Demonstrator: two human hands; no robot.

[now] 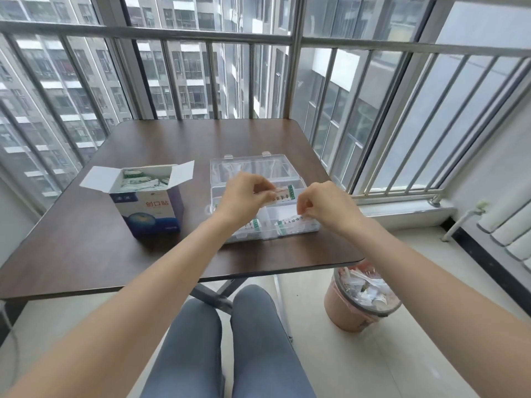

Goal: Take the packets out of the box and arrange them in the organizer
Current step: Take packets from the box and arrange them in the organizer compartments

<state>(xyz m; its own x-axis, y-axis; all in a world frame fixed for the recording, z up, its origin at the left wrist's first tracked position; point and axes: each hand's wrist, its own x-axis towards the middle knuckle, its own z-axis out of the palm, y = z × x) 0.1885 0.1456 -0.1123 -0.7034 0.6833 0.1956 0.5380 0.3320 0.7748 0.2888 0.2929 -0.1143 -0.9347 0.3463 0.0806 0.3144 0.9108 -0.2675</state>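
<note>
An open blue-and-white cardboard box (149,208) stands on the dark wooden table (94,254), with several white-and-green packets (140,180) inside. To its right lies a clear plastic organizer (298,228) with its lid folded back. My left hand (244,196) hovers over the organizer's middle and pinches a white packet with a green end (283,194). My right hand (321,203) is over the organizer's right side, fingers curled; whether it pinches a packet is unclear. More packets (287,224) lie in the near compartments.
A pink bin (353,308) full of paper waste stands on the floor right of the table's near corner. A metal railing (201,33) and windows run behind the table. My knees (230,326) are under the near edge. A radiator (511,225) is at the right.
</note>
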